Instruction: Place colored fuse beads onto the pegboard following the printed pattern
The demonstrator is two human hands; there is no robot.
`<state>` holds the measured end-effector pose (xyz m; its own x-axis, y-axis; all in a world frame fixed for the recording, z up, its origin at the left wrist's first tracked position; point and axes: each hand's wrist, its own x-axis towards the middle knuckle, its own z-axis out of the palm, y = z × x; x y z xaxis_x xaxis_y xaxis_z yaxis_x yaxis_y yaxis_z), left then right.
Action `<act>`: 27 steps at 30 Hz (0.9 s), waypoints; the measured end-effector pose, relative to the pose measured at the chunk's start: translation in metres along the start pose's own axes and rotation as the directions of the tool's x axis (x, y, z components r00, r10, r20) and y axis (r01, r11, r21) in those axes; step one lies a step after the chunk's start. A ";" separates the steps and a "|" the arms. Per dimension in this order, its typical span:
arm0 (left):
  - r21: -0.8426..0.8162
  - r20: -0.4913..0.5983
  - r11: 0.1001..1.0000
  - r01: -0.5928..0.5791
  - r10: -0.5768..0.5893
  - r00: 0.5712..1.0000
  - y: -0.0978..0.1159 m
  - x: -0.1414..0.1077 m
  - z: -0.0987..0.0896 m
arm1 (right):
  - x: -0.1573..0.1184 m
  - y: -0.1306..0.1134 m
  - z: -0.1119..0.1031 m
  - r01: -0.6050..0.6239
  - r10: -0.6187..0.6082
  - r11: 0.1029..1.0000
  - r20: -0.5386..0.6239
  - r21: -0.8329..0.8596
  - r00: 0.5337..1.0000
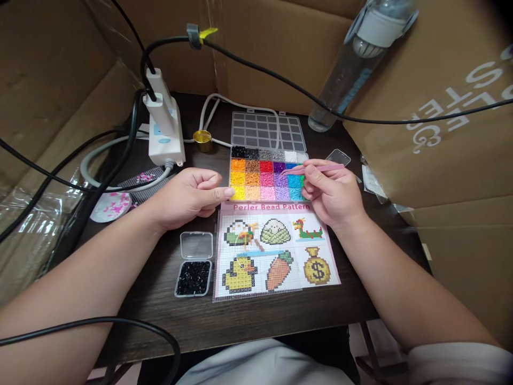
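Observation:
My right hand [334, 190] is closed around pink tweezers [332, 167], whose tips point left over the purple compartments of a bead box [266, 179]. The box's clear gridded lid [268, 131] lies open behind it. My left hand [196, 195] has its fingers curled and its thumb stretched to the yellow compartment at the box's left edge; whether it touches the box I cannot tell. Below the box lies a bead pattern sheet [276, 207] with a duck, a carrot, a money bag and other pictures. An open small case of black beads [193, 278] sits left of the sheet.
A white power strip [166, 139] with black cables stands at the back left, near a gold cup [202, 140]. A clear bottle [340, 85] is at the back right. Cardboard walls [272, 69] surround the dark table [160, 326]; a black cable crosses above.

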<state>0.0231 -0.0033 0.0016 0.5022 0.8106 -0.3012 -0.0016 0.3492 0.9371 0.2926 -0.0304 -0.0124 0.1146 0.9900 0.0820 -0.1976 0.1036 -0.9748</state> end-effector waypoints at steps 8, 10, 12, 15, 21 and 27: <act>0.013 0.012 1.000 -0.004 0.003 1.000 -0.001 0.001 0.000 | -0.002 -0.001 0.002 -0.015 0.015 1.000 -0.001 -0.007 1.000; 0.015 0.010 1.000 -0.002 0.002 1.000 -0.001 0.001 0.000 | -0.002 -0.001 0.002 -0.018 0.018 1.000 -0.007 -0.008 1.000; 0.014 0.007 1.000 0.001 -0.001 1.000 -0.001 0.000 -0.001 | -0.002 -0.001 0.002 -0.018 0.018 1.000 -0.004 -0.005 1.000; 0.014 0.000 1.000 -0.003 0.003 1.000 -0.001 -0.001 -0.001 | -0.003 -0.001 0.003 -0.016 0.016 1.000 0.006 0.013 1.000; 0.014 0.005 1.000 -0.007 0.007 1.000 -0.001 -0.001 0.001 | -0.003 -0.002 0.005 -0.039 0.040 0.998 -0.025 0.039 0.999; 0.019 0.006 1.000 -0.013 0.013 1.000 -0.001 -0.002 0.001 | -0.007 -0.002 0.004 0.008 -0.007 1.000 0.056 -0.020 0.998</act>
<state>0.0233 -0.0055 0.0012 0.5071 0.8124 -0.2878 0.0084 0.3292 0.9442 0.2879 -0.0374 -0.0105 0.0609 0.9931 0.1002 -0.1770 0.1095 -0.9781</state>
